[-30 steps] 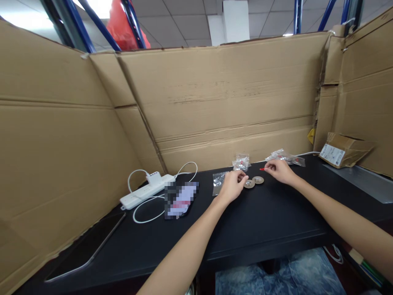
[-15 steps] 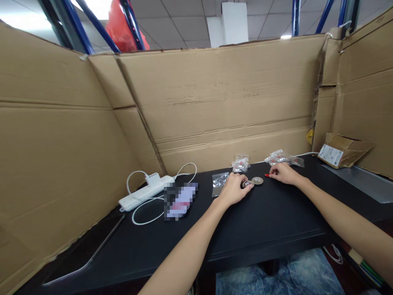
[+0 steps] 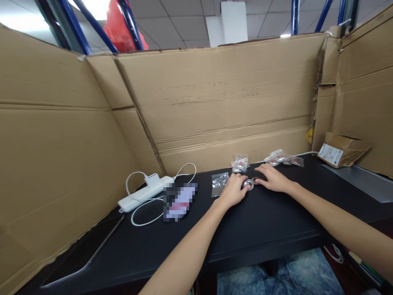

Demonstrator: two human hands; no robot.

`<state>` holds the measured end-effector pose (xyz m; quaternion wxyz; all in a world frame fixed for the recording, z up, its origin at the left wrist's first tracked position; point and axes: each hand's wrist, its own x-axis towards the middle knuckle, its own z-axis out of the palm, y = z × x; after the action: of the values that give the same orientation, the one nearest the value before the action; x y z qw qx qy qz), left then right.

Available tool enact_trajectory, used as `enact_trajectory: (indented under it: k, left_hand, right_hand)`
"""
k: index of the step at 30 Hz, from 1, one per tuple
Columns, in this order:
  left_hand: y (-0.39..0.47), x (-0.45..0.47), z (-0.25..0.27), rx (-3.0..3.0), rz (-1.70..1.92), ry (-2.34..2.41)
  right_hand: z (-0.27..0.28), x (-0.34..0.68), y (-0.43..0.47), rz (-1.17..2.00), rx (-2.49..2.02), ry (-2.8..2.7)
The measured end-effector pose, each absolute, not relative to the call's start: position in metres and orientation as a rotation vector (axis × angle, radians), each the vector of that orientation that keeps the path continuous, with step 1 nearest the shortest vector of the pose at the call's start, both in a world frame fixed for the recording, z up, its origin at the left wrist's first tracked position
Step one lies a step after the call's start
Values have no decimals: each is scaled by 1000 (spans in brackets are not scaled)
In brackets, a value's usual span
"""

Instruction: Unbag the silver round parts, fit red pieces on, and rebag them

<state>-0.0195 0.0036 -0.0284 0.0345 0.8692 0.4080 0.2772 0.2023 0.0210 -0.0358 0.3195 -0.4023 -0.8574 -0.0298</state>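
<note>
My left hand (image 3: 235,191) rests on the black table, its thumb and index finger closed on the edge of a shiny round metal disc (image 3: 248,184). Just right of it lies a second metal disc (image 3: 254,180), partly covered by my right hand (image 3: 274,178). The fingers of that hand are spread, with the thumb at the second disc's edge and the index finger apart from it. A flat clear plastic bag (image 3: 218,184) lies left of my left hand. Behind the hands sit small clear bags (image 3: 240,164) with metal and red parts inside.
More clear bags (image 3: 279,157) lie at the back right, near an opened cardboard box (image 3: 344,150). On the left are a white power strip (image 3: 147,194) with cables and a blurred phone-like object (image 3: 181,203). Cardboard walls (image 3: 230,90) surround the table.
My right hand has moved left to the second disc, and its fingers have spread. The small red piece it pinched is out of sight. My left hand stays at the first disc.
</note>
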Motion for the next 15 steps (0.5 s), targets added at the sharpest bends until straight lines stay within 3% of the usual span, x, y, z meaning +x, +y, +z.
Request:
enact_trajectory:
  k: [15]
  left_hand:
    - [1,-18,-15,2103,1071,1042]
  right_hand:
    - [-27,195,7,263,-1040,-2168]
